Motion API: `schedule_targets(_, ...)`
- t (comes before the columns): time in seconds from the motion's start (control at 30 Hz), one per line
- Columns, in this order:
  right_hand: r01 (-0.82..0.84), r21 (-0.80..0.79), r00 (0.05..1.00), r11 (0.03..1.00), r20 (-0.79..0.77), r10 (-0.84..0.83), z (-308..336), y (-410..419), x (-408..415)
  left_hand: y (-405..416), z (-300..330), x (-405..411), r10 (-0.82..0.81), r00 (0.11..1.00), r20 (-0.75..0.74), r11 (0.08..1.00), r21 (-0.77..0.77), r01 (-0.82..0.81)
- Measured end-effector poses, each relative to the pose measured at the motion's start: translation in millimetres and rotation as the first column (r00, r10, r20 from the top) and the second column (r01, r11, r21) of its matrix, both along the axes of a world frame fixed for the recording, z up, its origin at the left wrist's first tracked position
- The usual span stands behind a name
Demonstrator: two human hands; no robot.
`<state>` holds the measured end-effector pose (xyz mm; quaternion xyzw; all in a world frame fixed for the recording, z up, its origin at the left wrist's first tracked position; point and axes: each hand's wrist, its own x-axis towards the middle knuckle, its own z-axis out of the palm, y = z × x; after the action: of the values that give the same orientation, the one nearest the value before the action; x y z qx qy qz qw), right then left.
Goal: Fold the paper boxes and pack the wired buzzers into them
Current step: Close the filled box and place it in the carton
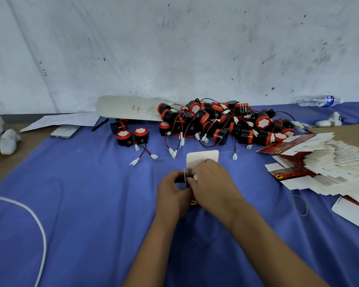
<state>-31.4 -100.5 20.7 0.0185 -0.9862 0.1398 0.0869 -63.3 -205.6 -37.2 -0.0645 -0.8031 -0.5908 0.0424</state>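
Desk (91,204): covered in blue cloth
Buzzer pile (226,123): black-and-red wired buzzers heaped at the far middle
Flat box stack (327,166): fanned out on the right
Paper box (202,159): between both hands, white flap raised
Left hand (172,191): grip pinched on the box's edge
Right hand (214,183): grip curled onto the box
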Motion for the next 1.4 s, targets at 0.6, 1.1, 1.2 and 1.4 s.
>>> schedule_targets(0.6,-0.219,0.016,0.972,0.976,0.093,0.217,14,20,14,1,2,6,-0.009,1.0,0.012,0.998,0.058,0.008)
schedule_targets(1.1,0.08,-0.064,0.989,0.995,-0.116,-0.087,-7,2,2,2,-1,4,-0.023,1.0,-0.001,0.999,0.034,0.023)
schedule_targets(1.2,0.123,-0.023,0.987,0.992,-0.101,-0.124,-8,-1,2,3,0,2,-0.011,1.0,0.011,1.0,0.005,0.011)
schedule_targets(1.4,0.185,0.032,0.974,0.982,-0.141,-0.179,-4,-11,5,3,-2,0,-0.006,1.0,-0.006,1.0,-0.019,0.005)
